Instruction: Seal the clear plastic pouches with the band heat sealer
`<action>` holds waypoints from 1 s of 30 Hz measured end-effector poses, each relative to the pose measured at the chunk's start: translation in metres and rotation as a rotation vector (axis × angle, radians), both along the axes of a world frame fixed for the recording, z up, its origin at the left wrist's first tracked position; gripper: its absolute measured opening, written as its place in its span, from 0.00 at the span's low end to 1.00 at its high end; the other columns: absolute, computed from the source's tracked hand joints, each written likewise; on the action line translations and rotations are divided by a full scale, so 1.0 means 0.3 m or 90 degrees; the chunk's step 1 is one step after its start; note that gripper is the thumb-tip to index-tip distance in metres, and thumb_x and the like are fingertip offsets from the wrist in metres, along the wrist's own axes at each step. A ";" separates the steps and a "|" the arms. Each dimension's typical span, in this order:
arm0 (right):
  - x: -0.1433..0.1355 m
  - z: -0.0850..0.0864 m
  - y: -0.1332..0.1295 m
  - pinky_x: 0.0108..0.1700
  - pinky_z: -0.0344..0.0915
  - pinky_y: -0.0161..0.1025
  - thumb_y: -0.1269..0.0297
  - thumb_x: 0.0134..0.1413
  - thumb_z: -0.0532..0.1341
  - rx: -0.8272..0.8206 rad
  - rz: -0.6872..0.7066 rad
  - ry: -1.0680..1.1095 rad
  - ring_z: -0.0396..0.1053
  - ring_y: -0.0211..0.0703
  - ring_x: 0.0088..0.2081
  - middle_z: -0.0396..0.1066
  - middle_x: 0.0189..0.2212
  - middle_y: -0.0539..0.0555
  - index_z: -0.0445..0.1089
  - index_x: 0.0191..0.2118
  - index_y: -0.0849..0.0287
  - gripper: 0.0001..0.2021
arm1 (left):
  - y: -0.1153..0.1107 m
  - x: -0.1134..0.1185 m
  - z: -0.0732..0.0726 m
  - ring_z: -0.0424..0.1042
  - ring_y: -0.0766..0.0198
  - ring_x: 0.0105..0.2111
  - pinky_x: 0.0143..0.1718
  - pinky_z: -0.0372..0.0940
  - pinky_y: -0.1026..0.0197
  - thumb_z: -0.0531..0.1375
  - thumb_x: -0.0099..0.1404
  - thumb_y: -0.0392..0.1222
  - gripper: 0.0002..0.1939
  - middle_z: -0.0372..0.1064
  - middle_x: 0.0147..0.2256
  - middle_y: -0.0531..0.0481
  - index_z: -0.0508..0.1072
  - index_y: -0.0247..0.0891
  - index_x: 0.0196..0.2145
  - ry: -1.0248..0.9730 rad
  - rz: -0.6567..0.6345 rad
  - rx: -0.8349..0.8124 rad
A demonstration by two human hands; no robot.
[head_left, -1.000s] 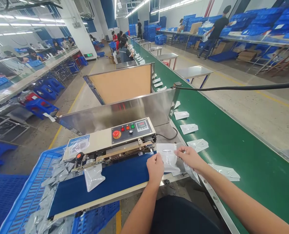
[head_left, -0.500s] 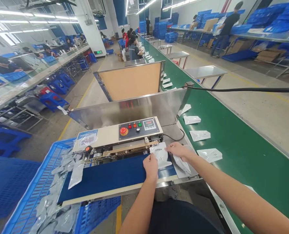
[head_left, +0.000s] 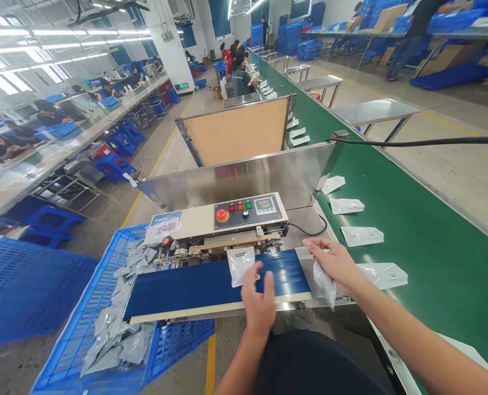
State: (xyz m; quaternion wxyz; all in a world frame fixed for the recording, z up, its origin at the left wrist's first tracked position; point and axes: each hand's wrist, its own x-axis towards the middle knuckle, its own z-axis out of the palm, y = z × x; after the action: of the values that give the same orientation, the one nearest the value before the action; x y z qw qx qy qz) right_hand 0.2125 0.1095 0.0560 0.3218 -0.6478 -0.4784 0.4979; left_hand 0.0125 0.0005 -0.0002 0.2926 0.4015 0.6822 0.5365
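Observation:
A white plastic pouch hangs with its top edge in the sealing strip of the band sealer, over the blue conveyor belt. My left hand is just to its right, thumb and fingers spread, holding nothing; whether a fingertip brushes the pouch I cannot tell. At the sealer's right end, over the metal side plate, my right hand is closed around a crumpled white pouch, which dangles below the fingers.
A blue basket full of sealed pouches stands below the belt's left end. On the right a green conveyor carries several white pouches in a row. A steel panel rises behind the sealer, and a black cable crosses the conveyor.
The pouch both hands held at the sealer's entry has moved left along the sealing strip. My left hand has let go and opened. My right hand has drawn back right, now gripping another pouch.

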 end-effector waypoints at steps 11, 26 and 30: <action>0.038 0.011 -0.104 0.45 0.73 0.41 0.36 0.51 0.70 -0.002 0.019 0.215 0.75 0.48 0.43 0.79 0.43 0.58 0.79 0.47 0.57 0.29 | 0.122 0.187 0.062 0.74 0.56 0.35 0.38 0.68 0.59 0.55 0.74 0.64 0.29 0.81 0.37 0.44 0.83 0.36 0.45 -0.225 -0.213 -0.050; 0.065 -0.219 0.044 0.26 0.67 0.32 0.57 0.46 0.76 -0.100 -0.174 0.191 0.66 0.35 0.21 0.68 0.18 0.49 0.71 0.23 0.59 0.16 | 0.336 0.231 -0.136 0.52 0.67 0.24 0.24 0.51 0.63 0.65 0.58 0.58 0.23 0.51 0.19 0.57 0.61 0.42 0.18 -0.272 -0.047 -0.206; -0.010 -0.211 0.079 0.25 0.67 0.30 0.61 0.50 0.74 -0.121 -0.121 0.193 0.66 0.34 0.21 0.68 0.17 0.49 0.69 0.23 0.59 0.15 | 0.330 0.164 -0.159 0.53 0.67 0.24 0.25 0.52 0.64 0.65 0.58 0.58 0.23 0.53 0.20 0.57 0.63 0.41 0.19 -0.282 -0.001 -0.189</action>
State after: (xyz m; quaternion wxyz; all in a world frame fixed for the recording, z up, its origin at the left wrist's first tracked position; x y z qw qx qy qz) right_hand 0.2096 0.1331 -0.0072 0.3730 -0.6355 -0.3119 0.5998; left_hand 0.0616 0.0996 -0.0478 0.4905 0.2274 0.6728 0.5051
